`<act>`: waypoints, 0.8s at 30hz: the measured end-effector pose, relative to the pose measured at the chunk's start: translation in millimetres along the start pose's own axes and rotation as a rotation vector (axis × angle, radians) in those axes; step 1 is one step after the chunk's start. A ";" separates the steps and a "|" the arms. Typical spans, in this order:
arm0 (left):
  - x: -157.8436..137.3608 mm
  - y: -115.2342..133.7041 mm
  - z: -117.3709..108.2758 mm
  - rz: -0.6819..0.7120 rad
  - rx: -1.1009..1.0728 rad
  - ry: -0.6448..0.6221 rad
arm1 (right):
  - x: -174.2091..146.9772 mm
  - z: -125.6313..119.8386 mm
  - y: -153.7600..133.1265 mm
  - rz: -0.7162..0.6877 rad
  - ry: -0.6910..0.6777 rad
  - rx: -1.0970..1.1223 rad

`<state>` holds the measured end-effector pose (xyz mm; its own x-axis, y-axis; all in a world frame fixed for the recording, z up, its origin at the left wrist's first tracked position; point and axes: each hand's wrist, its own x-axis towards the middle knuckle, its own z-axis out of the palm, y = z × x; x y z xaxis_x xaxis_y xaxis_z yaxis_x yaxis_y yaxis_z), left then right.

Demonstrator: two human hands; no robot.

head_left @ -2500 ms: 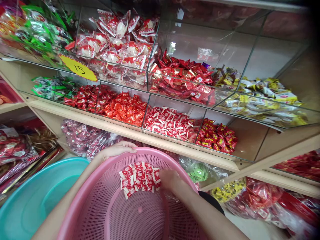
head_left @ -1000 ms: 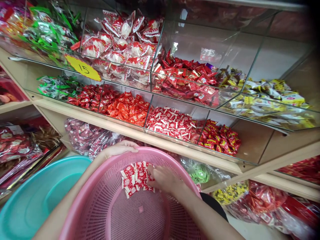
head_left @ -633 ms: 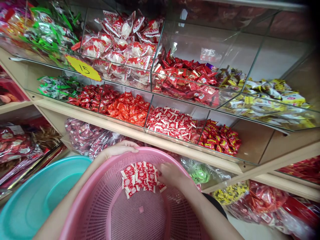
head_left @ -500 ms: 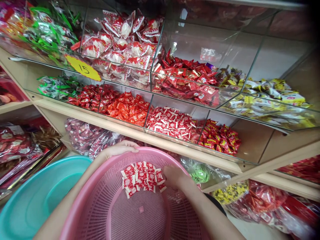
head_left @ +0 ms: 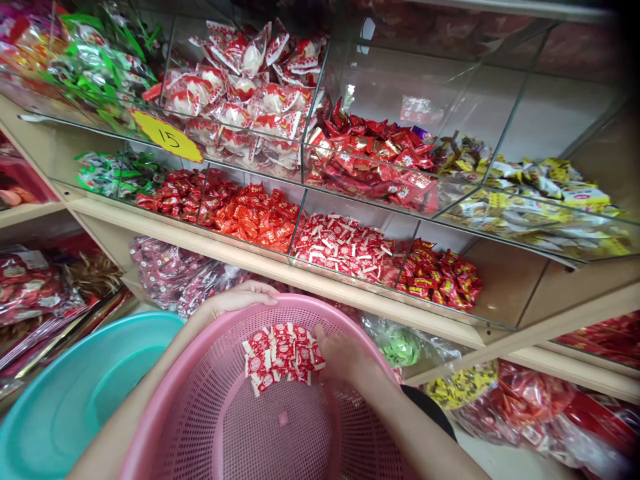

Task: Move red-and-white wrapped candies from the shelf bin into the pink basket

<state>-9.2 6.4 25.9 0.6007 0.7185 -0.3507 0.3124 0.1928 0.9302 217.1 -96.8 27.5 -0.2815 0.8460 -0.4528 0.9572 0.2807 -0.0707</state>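
A large pink plastic basket (head_left: 223, 433) with perforated sides is tilted open in front of me. My left hand (head_left: 243, 298) is wrapped over its far rim at the upper left. Inside lies a neat cluster of red-and-white wrapped candies (head_left: 277, 357), side by side in rows against the far wall. My right hand (head_left: 337, 353) reaches into the basket from the right, its fingers curled against the candy at the cluster's right end. The fingertips are partly hidden behind the hand.
A shelf with clear bins holds more red-and-white candies (head_left: 343, 247), orange-red candies (head_left: 263, 217) and large clear-wrapped sweets (head_left: 240, 93). A turquoise basin (head_left: 45, 413) stands at the lower left. Bagged sweets (head_left: 545, 400) lie below the shelf on the right.
My right hand has moved slightly left, and the candy at its fingertips has shifted left against the cluster. My left hand and the basket stay put.
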 end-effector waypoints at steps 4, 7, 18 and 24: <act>-0.3 -0.3 -0.5 -0.012 -0.040 -0.038 | 2.0 3.7 -7.4 0.025 0.015 -0.089; 0.2 -1.5 -1.5 -0.006 -0.040 -0.037 | 2.5 1.8 -5.4 0.028 0.035 -0.104; 0.2 1.5 -0.3 0.013 0.045 -0.015 | 5.3 5.9 -3.5 0.032 0.086 -0.120; 1.5 -2.0 -1.9 0.001 -0.007 -0.029 | 7.5 6.8 -2.1 -0.022 0.043 -0.073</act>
<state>-10.3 8.3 23.6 0.6221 0.6989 -0.3529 0.3072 0.1968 0.9311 213.4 -94.1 18.2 -0.3069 0.8572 -0.4135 0.9435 0.3309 -0.0144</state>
